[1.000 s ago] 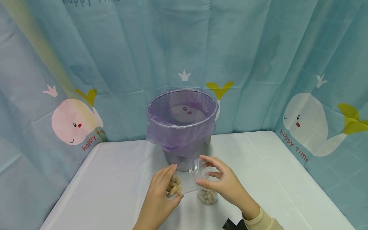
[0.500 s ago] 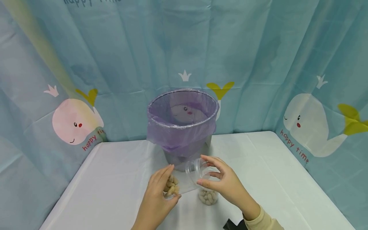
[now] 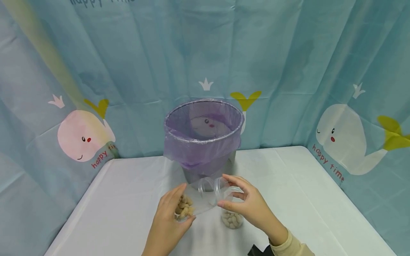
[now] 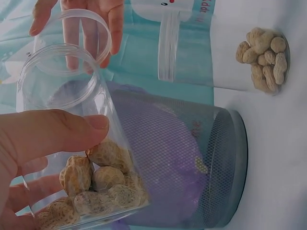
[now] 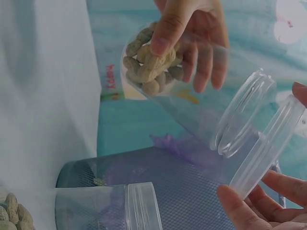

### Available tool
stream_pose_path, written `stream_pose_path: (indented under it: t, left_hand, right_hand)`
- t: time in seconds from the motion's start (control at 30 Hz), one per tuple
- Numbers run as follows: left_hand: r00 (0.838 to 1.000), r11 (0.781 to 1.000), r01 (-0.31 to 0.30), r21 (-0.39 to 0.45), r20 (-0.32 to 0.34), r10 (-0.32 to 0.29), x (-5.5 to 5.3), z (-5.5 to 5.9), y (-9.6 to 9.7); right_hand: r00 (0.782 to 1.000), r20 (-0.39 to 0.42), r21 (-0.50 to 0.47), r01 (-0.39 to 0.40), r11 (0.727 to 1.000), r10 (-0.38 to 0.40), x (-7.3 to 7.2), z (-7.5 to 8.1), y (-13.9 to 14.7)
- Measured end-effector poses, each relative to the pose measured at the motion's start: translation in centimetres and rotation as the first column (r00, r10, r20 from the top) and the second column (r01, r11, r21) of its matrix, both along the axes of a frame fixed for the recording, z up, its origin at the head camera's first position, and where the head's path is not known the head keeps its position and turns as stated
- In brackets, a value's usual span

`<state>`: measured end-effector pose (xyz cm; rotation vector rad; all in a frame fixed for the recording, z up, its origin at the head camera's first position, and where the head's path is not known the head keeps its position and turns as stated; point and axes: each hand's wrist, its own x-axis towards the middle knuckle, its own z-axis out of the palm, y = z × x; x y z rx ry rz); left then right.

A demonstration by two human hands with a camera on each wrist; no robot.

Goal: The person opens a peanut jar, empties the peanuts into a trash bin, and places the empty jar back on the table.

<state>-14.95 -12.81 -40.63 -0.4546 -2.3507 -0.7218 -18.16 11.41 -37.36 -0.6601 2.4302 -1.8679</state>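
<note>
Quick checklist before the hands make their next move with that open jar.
1. Open jar held: ok, gripped by the left hand.
2. Lid off: ok, in the right hand.
3. Open jar upright: not ok, it is tilted.
4. Peanuts inside: ok, gathered toward the bottom end.
5. Purple bag folded over the bin: ok.
6. Second jar sealed tight: cannot tell.

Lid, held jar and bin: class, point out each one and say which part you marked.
Lid point(image 5: 268, 146): right wrist view, on its side band.
Held jar point(image 5: 205, 109): right wrist view, on its clear wall.
Bin point(image 4: 189, 155): left wrist view, on its mesh wall.
</note>
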Motion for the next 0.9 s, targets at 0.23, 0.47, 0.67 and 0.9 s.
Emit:
stream_pose_path:
  t: [0.23, 0.47, 0.67, 0.9]
  left_hand:
    - [1.000, 1.000, -0.010, 0.017, 0.018, 0.009, 0.1, 0.0, -0.5]
    - [0.999, 0.999, -0.023, 0.026, 0.026, 0.023, 0.1, -0.1, -1.0]
    - [0.998, 0.998, -0.049, 0.035, 0.041, 0.048, 0.1, 0.1, -1.6]
    - [0.996, 0.996, -0.075, 0.052, 0.049, 0.073, 0.0, 0.1, -2.1]
  right_hand:
    - [1.000, 0.008, -0.004, -0.002, 1.000, 0.002, 0.0, -0.1, -0.2]
    - [1.000, 0.007, -0.002, -0.018, 1.000, 0.018, -0.1, -0.3, -0.6]
    - [0.999, 0.032, 0.014, 0.001, 1.000, -0.001, 0.0, -0.3, -0.8]
    - [0.998, 0.061, 0.016, 0.011, 1.000, -0.012, -0.1, -0.5, -1.2]
